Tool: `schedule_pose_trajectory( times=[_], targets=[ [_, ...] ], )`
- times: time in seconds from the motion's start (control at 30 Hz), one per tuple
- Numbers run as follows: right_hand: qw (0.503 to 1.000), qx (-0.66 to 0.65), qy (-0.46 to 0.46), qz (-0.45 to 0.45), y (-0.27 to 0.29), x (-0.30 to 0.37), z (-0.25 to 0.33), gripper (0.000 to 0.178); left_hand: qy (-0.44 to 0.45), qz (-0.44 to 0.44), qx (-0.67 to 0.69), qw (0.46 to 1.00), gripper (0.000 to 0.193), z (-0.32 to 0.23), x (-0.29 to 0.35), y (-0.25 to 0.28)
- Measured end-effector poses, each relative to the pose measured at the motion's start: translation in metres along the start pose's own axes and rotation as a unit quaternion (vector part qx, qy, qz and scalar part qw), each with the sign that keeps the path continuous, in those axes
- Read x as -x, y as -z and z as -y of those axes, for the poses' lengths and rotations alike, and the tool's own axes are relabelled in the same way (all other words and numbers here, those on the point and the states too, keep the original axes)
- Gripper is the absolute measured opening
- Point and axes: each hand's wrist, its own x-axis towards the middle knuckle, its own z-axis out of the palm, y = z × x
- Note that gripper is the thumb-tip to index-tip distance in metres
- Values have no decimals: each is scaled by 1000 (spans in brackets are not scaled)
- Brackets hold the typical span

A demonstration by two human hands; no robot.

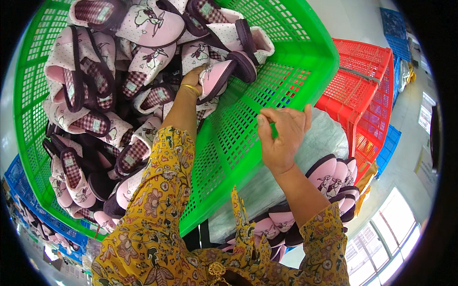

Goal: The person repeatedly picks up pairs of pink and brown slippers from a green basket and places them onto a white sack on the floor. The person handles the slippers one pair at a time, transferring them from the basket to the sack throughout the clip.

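Pink-and-white slippers [150, 24] with dark soles and checked linings lie heaped in a large green plastic basket [267, 90]. My left hand [193, 78], with a gold bangle at the wrist, reaches in among them. It is closed at the side of a pink-toed slipper [217, 78], which hides part of its fingers. My right hand [285, 137] is over the basket's near right rim, its fingers loosely curled and the thumb apart, with nothing visible between them. More pink slippers [329, 176] are lined up by my right forearm, beside a pale plastic sheet [324, 133].
Red plastic baskets [355, 90] stand stacked to the right of the green one, with a blue crate [389, 148] behind them. At the lower left is a blue crate [31, 200] with more slippers close by. A bright window [381, 233] shows at the lower right.
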Motion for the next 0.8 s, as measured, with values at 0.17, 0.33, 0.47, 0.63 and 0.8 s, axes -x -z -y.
schedule_pose_trajectory(
  times=[0.17, 0.33, 0.47, 0.63, 0.8],
  targets=[
    [1000, 14, -12, 9, 2, 4, -4, 12, 61, 38, -27, 997, 45, 8, -22, -4],
    [1000, -6, 26, 8, -1, -7, 10, 11, -60, -63, -17, 996, 30, -22, -24, 41],
    [1000, 13, -3, -11, 5, 4, -4, 10, -62, -86, -61, 993, 14, 8, 76, -25],
    [999, -4, 16, -42, -2, 4, 0, 11, -70, -70, -155, 983, 17, 7, 175, -40],
    [998, -24, 16, -64, -1, 3, 4, 14, -113, -58, -205, 970, 32, 10, 267, -76]
  ],
)
